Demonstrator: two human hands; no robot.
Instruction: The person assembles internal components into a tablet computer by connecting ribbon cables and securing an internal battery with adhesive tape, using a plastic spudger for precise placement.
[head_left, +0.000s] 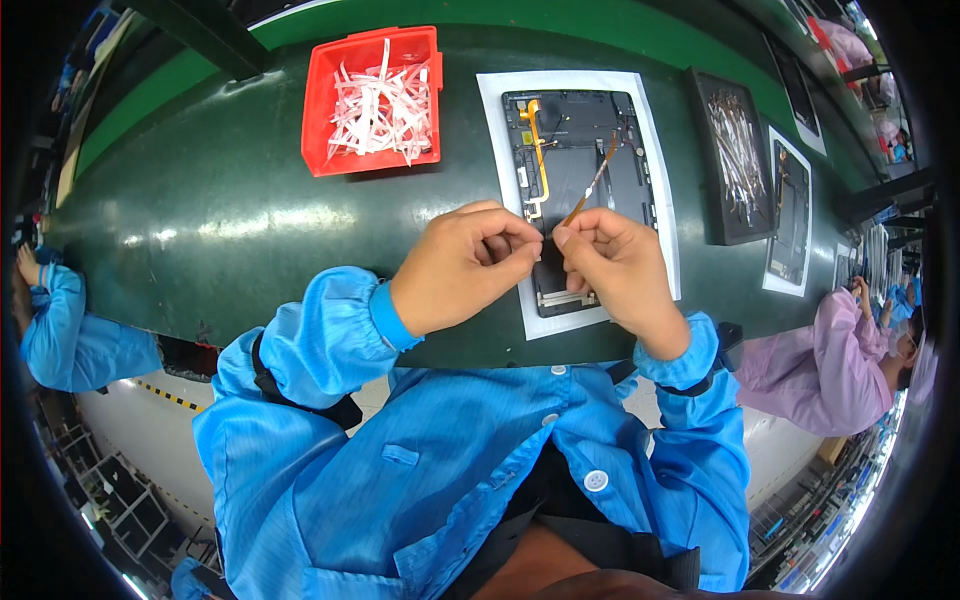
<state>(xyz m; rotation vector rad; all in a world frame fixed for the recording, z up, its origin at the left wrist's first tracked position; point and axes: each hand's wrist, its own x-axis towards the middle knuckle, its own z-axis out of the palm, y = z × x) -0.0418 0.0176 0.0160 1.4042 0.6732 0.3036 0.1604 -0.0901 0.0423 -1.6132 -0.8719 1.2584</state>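
Observation:
A thin brown flex cable [603, 172] slants up from my right hand [619, 268], whose thumb and fingers pinch its lower end. Close beside it, my left hand [468, 262] is closed in a pinch, its fingertips near the right ones; whatever it holds is too small to make out. Both hands are over the lower part of a black tablet housing [575, 170], which lies on a white sheet [662, 215]. An orange-yellow flex cable [543, 160] runs down the housing's left side. My hands hide part of the lower housing.
A red bin [318, 118] of white and pinkish strips stands at the far left. Right of the sheet are a black tray [722, 225] of many thin cables and another housing [791, 215] on white paper. Co-workers in blue [75, 335] and pink [815, 365] sit on either side.

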